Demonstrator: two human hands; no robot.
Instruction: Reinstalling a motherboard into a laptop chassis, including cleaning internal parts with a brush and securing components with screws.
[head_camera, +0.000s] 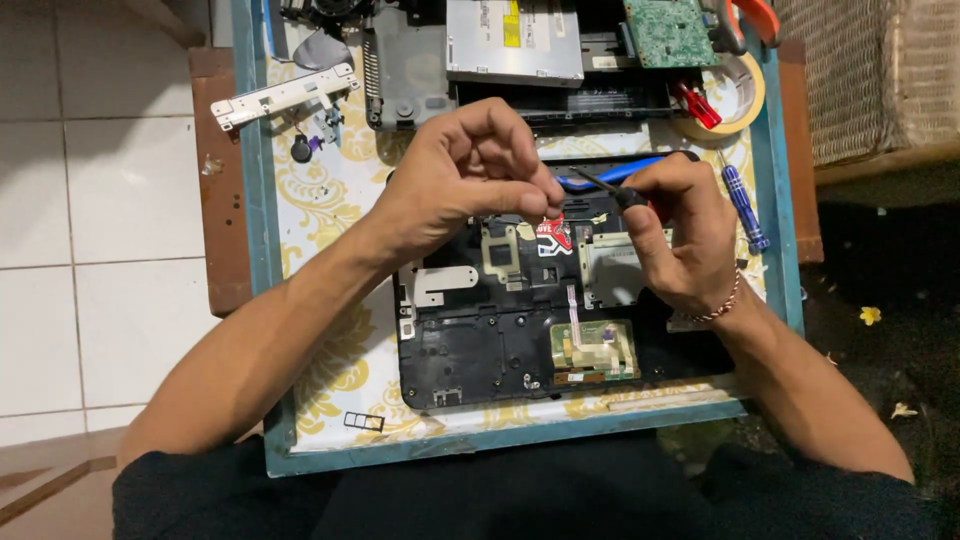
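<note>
Left hand (470, 175) fingers pinched something too small to tell; right hand (680, 235) gripped screwdriver (605, 187) over black laptop shell (520, 320); tip could slip, scratching ribbon cable (575, 310)

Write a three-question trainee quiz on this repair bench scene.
1. True or false: the right hand holds a screwdriver.
2. What lies under both hands? A) a black laptop shell B) a wooden box C) a tablet
3. What colour is the spare screwdriver lying right of the right hand?

Key: 1 true; 2 A; 3 blue. The left hand pinches its fingertips together above the shell; what it grips is too small to tell.
</note>
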